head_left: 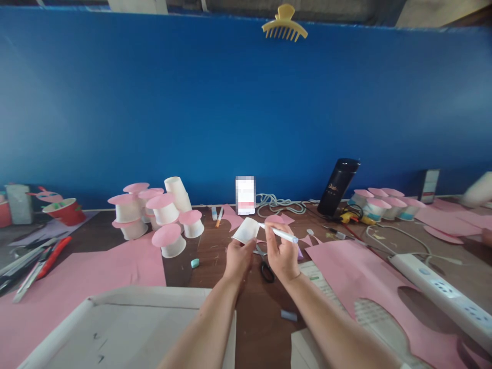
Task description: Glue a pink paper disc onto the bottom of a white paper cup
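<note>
Pinched in my left hand (pixel 239 254) is a small white paper piece or cup (pixel 246 230), tilted near the middle of the table; I cannot tell which. My right hand (pixel 283 254) closes round a white marker (pixel 282 234), its tip pointing left at the white item's right edge. Scissors with black handles (pixel 267 271) lie between my wrists. Behind the hands, a phone (pixel 245 195) stands upright against the blue panel. A blue-grey cap (pixel 289 315) rests on the table near my right forearm.
Paper cups topped with pink discs (pixel 166 234) stand left, and more (pixel 377 207) right. A black bottle (pixel 338 187), a power strip (pixel 442 287) and pink sheets (pixel 357 266) lie right. At the front left is a white box (pixel 154 328). Part of another person's hand (pixel 487 238) shows far right.
</note>
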The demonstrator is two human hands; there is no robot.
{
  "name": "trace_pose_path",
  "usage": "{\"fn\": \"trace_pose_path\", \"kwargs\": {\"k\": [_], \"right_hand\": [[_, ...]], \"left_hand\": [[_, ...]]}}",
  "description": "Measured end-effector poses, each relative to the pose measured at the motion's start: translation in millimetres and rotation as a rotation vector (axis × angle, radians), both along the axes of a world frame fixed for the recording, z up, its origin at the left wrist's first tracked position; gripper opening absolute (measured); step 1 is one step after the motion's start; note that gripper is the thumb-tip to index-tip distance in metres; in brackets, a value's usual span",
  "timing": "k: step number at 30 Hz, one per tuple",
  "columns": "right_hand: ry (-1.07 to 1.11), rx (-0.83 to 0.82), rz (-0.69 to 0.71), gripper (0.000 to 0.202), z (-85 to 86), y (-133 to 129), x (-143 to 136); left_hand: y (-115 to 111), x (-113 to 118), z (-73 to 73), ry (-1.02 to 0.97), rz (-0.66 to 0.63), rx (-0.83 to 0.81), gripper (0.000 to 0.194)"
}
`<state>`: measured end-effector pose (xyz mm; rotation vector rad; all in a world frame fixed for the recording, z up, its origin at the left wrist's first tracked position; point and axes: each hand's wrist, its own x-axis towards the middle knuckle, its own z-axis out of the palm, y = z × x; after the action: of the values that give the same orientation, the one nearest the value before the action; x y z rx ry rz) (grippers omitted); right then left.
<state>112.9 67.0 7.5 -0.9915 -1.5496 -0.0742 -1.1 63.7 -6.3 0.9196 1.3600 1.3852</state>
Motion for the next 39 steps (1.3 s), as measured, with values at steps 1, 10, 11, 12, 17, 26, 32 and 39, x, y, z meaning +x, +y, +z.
{"fn": "trace_pose_path", "kwargs": {"k": [1, 10, 11, 12, 17, 26, 32, 39], "right_hand": [[-0.001, 0.001, 0.003, 0.016, 0.1, 0.0, 0.1], [-0.002, -0.001, 0.016, 0.015, 4.7, -2.6, 0.3], [-0.002, -0.003, 0.016, 0.016, 5.0, -2.7, 0.4], [-0.002, -0.004, 0.015, 0.016, 5.2, -2.7, 0.5], [0.003, -0.021, 0.003, 0.016, 3.9, -2.0, 0.8], [0.007, -0.024, -0.01, 0.016, 1.3, 1.2, 1.5], [-0.005, -0.044, -0.029, 0.017, 1.6, 0.9, 1.3], [-0.012, -0.053, -0.005, 0.02, 3.7, -0.8, 0.9]], "left_hand": [[-0.5, 0.0, 0.8, 0.044, 0.006, 0.02, 0.021], [-2.1, 1.4, -12.2, 0.598, 0.059, 0.167, 0.024], [-2.6, 1.7, -12.5, 0.632, 0.058, 0.171, 0.024], [-3.2, 1.8, -12.2, 0.656, 0.058, 0.173, 0.025], [-5.6, 2.1, -7.5, 0.695, 0.061, 0.186, 0.026], [-5.6, 2.4, -8.1, 0.731, 0.064, 0.187, 0.027], [-6.0, 2.8, -9.1, 0.749, 0.071, 0.182, 0.027], [-5.1, 1.9, -9.1, 0.731, 0.075, 0.194, 0.028]]}}
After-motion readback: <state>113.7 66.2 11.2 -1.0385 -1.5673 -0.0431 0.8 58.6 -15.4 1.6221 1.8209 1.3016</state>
